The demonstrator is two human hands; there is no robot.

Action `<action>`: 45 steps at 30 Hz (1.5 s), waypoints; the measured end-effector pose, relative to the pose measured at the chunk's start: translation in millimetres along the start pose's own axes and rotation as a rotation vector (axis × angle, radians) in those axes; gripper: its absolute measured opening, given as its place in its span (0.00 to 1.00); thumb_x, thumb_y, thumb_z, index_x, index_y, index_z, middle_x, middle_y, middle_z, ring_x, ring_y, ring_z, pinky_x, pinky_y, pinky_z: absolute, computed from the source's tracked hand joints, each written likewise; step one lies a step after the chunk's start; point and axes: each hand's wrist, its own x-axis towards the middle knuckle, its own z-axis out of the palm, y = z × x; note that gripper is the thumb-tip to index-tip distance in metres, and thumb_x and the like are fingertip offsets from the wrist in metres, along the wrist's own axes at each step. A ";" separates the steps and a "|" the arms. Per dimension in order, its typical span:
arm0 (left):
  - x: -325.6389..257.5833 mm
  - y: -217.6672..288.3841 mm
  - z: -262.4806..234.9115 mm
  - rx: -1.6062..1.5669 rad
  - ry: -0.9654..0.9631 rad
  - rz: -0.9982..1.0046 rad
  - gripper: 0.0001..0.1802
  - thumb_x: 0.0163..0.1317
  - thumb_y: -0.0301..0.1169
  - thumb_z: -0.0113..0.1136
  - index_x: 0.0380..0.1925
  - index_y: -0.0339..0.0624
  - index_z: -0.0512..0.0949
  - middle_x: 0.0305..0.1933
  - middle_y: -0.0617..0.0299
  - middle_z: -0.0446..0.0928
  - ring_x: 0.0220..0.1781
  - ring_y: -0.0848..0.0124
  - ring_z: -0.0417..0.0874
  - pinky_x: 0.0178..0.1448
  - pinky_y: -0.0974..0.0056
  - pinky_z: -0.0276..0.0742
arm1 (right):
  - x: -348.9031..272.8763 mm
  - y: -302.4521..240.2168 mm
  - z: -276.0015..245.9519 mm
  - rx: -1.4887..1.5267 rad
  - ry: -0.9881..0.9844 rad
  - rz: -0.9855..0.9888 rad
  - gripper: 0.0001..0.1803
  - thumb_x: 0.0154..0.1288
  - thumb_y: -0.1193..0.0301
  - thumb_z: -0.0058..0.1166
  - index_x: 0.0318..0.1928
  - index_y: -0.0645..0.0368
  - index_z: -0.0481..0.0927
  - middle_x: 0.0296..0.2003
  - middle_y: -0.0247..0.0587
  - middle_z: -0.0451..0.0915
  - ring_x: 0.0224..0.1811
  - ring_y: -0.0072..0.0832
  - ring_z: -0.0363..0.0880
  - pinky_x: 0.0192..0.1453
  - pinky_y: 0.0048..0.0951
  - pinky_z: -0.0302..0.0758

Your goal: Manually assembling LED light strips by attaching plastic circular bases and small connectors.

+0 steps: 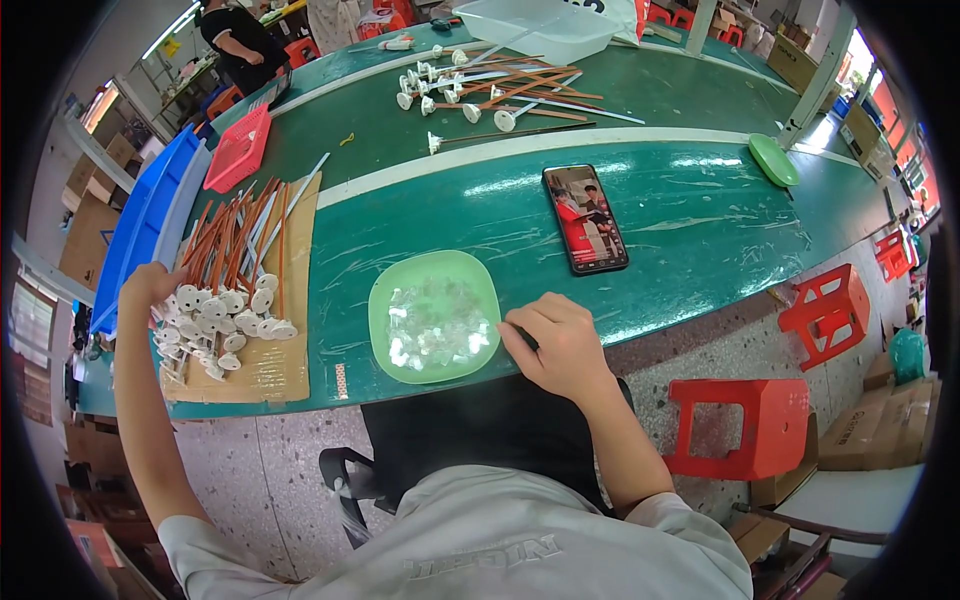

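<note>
My left hand (152,285) reaches to the left edge of a pile of thin brown and grey sticks (228,235) with white round disc heads (215,310). Its fingertips are partly hidden at the pile, so any grip on a stick does not show. The pile lies on a flat piece of cardboard (285,375). In front of me stands a light green square bowl (378,340) holding small clear, shiny pieces (440,325). At its right rim rests my right hand (552,340), fingers curled and closed; whatever they may hold is hidden.
A phone (586,220) lies beyond my right hand. More white-headed sticks (500,95) lie across the table. Blue tray (145,225) and pink basket (240,150) sit at left, a green dish (773,160) at far right. Red stools (745,430) stand right; another person (240,45) is far left.
</note>
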 end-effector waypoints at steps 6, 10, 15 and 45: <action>-6.7 7.2 8.0 0.103 0.059 -0.021 0.39 0.62 0.65 0.52 0.40 0.36 0.86 0.37 0.44 0.86 0.34 0.52 0.90 0.44 0.50 0.86 | -0.9 -2.9 -0.3 -0.043 0.008 -0.018 0.06 0.56 0.72 0.67 0.30 0.58 0.82 0.26 0.38 0.81 0.29 0.37 0.78 0.35 0.37 0.75; -17.6 11.1 0.3 0.109 0.041 -0.018 0.40 0.62 0.67 0.50 0.40 0.38 0.87 0.41 0.45 0.86 0.40 0.51 0.90 0.44 0.47 0.84 | 0.9 -4.1 -2.6 -0.079 0.004 -0.023 0.07 0.56 0.72 0.68 0.30 0.58 0.82 0.26 0.38 0.81 0.28 0.37 0.78 0.33 0.36 0.72; -48.9 30.2 -20.9 0.351 0.399 0.059 0.38 0.61 0.67 0.54 0.42 0.40 0.85 0.41 0.47 0.85 0.45 0.50 0.87 0.43 0.49 0.83 | 3.2 -4.2 -2.3 -0.079 -0.003 -0.027 0.07 0.55 0.72 0.68 0.29 0.58 0.82 0.26 0.38 0.81 0.27 0.37 0.77 0.33 0.36 0.71; -70.9 -38.3 160.2 -0.746 1.331 0.165 0.20 0.70 0.31 0.51 0.58 0.34 0.76 0.63 0.46 0.75 0.63 0.51 0.76 0.67 0.54 0.70 | 4.7 -14.2 10.5 -0.114 -0.039 0.054 0.02 0.56 0.80 0.59 0.30 0.64 0.79 0.26 0.43 0.78 0.28 0.40 0.74 0.32 0.37 0.67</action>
